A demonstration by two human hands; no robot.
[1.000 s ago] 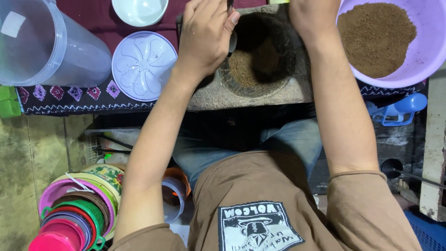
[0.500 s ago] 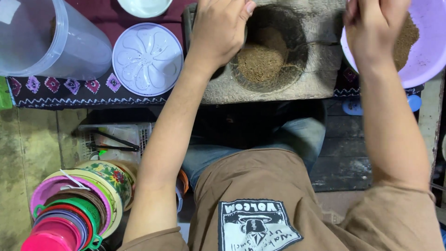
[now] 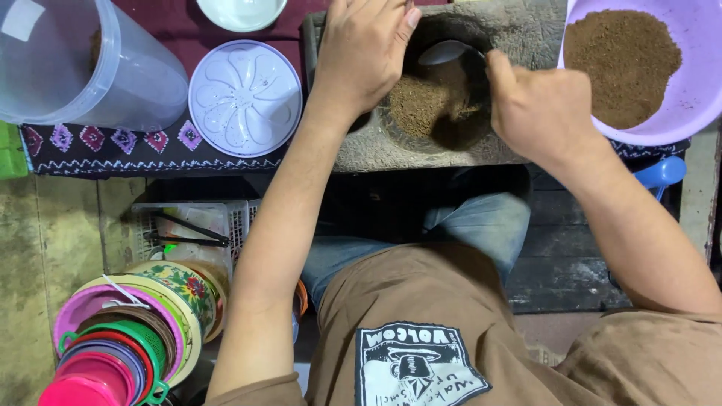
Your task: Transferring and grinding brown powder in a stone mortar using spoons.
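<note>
A clear plastic tub (image 3: 83, 64) stands at the far left on a dark patterned cloth (image 3: 113, 143), beside a round white lid with a moulded flower pattern (image 3: 245, 98) and, above it, the rim of a small white bowl (image 3: 242, 11). Below the bench edge sit a white plastic basket (image 3: 188, 229) and a stack of brightly coloured plastic bowls (image 3: 120, 338).

At centre, the left hand (image 3: 365, 56) rests with curled fingers on the near-left rim of the grey stone mortar (image 3: 519, 34), steadying it; it grips nothing else that can be seen. The mortar's round hollow holds a heap of coarse brown ground powder (image 3: 421, 109).

The change is on the right. Half a second ago the right hand (image 3: 545, 109) was over the lilac plastic basin (image 3: 692, 105); now it has come back to the mortar, closed in a fist around the handle of a metal spoon (image 3: 445, 53), whose bowl is poised at the far side of the hollow above the powder. That suggests scooping from mortar to basin goes on in repeated passes, with a fair amount left in the hollow.

At far right the basin holds a broad mound of the same brown powder (image 3: 620, 64), and a blue plastic handle (image 3: 662, 173) pokes out beneath it.
</note>
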